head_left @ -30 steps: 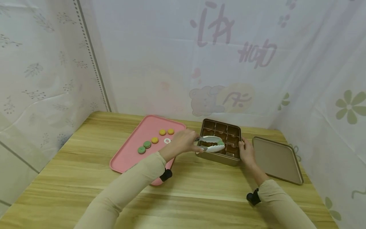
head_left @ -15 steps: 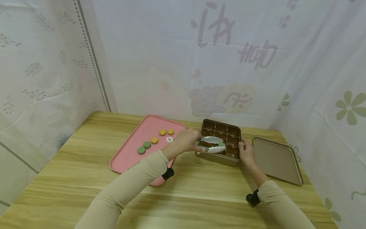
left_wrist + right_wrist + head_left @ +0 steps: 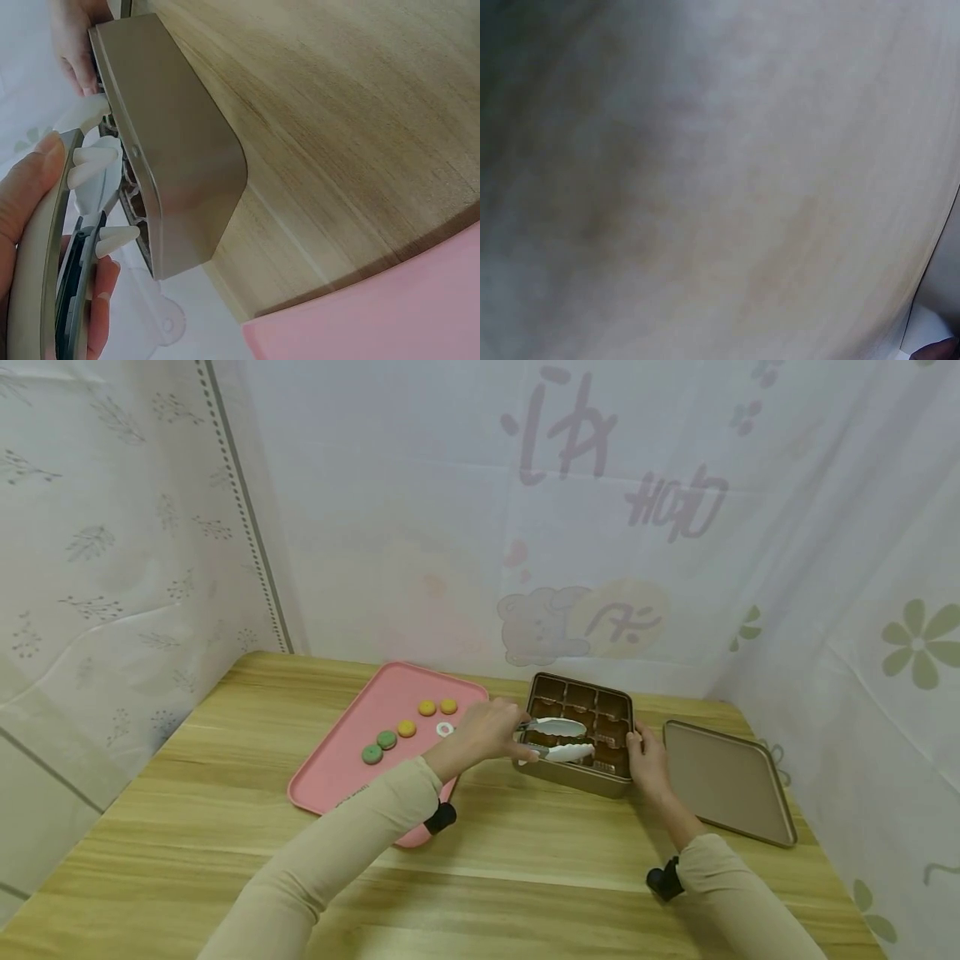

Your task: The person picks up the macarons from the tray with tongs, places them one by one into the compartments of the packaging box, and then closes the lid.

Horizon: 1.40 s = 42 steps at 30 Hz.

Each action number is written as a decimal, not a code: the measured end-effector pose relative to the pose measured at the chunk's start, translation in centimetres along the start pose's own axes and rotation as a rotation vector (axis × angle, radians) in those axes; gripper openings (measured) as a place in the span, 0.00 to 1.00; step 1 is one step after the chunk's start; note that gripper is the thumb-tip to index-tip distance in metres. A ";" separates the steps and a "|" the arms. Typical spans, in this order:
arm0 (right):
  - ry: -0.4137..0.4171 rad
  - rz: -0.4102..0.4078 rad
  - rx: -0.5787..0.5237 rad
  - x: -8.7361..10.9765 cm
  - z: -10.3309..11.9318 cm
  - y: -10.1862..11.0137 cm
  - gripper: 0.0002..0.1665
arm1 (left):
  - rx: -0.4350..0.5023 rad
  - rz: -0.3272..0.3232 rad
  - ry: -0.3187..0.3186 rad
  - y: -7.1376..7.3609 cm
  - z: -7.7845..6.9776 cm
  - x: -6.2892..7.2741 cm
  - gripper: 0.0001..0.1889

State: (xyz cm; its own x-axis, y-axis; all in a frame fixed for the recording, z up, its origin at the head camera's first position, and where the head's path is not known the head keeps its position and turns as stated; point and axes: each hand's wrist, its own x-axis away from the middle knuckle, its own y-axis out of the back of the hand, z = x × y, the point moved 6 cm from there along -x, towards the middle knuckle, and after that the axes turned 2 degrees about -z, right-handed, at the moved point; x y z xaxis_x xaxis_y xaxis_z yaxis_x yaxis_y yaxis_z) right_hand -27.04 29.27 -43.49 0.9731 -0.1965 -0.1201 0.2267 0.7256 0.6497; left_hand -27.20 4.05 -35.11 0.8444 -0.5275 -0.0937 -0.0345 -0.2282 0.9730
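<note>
My left hand point(image 3: 487, 731) grips a pair of metal tongs point(image 3: 37, 277) with white scalloped tips point(image 3: 570, 752). The tips are spread apart over the front cells of a brown divided baking pan point(image 3: 573, 774). No macaron shows plainly between them, and the tongs hide part of the cells below. On the pan's right wall, my right hand point(image 3: 651, 764) holds the rim with the thumb on top. In the left wrist view, the left thumb and fingers lie on either side of the tongs, close to the pan's side.
Left of the pan lies a pink tray point(image 3: 337, 777) bearing green macarons point(image 3: 372, 754) and yellow macarons point(image 3: 427, 707). A flat bronze lid or tray point(image 3: 727, 781) rests at the right. Everything stands on a wooden table point(image 3: 525, 877), with a printed curtain point(image 3: 420, 527) behind.
The green macaron seen between the tongs' tips earlier has dropped from sight among the pan's cells. The tongs have shifted slightly right and their tips have parted. The right hand stays on the rim.
</note>
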 end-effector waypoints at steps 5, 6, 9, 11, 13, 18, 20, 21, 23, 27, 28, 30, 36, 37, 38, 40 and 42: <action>0.027 -0.019 -0.012 0.1 0.0 -0.1 0.27 | 0.031 0.003 0.000 -0.2 0.2 0.2 0.29; 0.037 -0.022 -0.022 0.1 0.0 -0.1 0.27 | 0.043 0.000 -0.002 -0.2 0.3 0.3 0.28; 0.081 -0.040 -0.064 0.4 0.0 0.0 0.29 | 0.097 -0.016 -0.011 -0.4 0.7 0.7 0.28; 0.094 -0.037 -0.073 0.4 0.0 0.0 0.31 | 0.128 -0.035 -0.020 -0.4 1.0 1.2 0.27; 0.078 -0.029 -0.077 0.3 -0.1 -0.1 0.30 | 0.143 -0.059 -0.020 -0.5 1.4 1.8 0.29; 0.012 0.006 -0.031 0.0 -0.2 -0.3 0.28 | 0.159 -0.110 0.019 -0.5 2.7 4.0 0.35; 0.001 0.017 -0.018 0.0 -0.2 -0.3 0.29 | 0.179 -0.126 0.045 -0.3 3.3 5.1 0.37; -0.004 0.022 -0.014 0.0 -0.2 -0.3 0.29 | 0.189 -0.133 0.057 -0.3 3.6 5.7 0.37; -0.010 0.027 -0.017 0.0 -0.3 -0.2 0.30 | 0.213 -0.149 0.078 -0.2 4.3 7.0 0.37; -0.012 0.026 -0.023 0.0 -0.4 -0.1 0.29 | 0.250 -0.216 0.085 0.2 5.8 9.5 0.35; -0.009 0.023 -0.023 0.0 -0.4 -0.1 0.29 | 0.257 -0.228 0.091 0.2 6.2 10.1 0.34; -0.006 0.024 -0.020 0.0 -0.5 -0.1 0.30 | 0.255 -0.254 0.097 0.3 7.1 11.3 0.33; -0.010 0.034 -0.037 0.0 -0.5 -0.1 0.30 | 0.225 -0.279 0.191 0.3 10.1 14.9 0.35; -0.010 0.036 -0.038 0.0 -0.5 -0.1 0.30 | 0.225 -0.278 0.208 0.3 10.7 15.5 0.35; -0.009 0.038 -0.038 0.0 -0.5 -0.1 0.30 | 0.221 -0.279 0.220 0.3 11.2 16.1 0.36; -0.008 0.043 -0.040 0.0 -0.5 -0.1 0.31 | 0.213 -0.282 0.243 0.5 12.3 17.2 0.37; -0.007 0.050 -0.045 0.0 -0.5 -0.1 0.31 | 0.213 -0.269 0.272 0.7 13.3 18.3 0.38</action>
State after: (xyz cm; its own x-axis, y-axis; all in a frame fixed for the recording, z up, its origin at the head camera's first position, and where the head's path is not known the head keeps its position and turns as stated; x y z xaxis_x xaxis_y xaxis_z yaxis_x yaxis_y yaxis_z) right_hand -27.09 29.53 -43.92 0.9830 -0.1638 -0.0834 0.1798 0.7634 0.6204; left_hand -18.82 -16.63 -38.96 0.9475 -0.1979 -0.2510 0.1202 -0.5069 0.8536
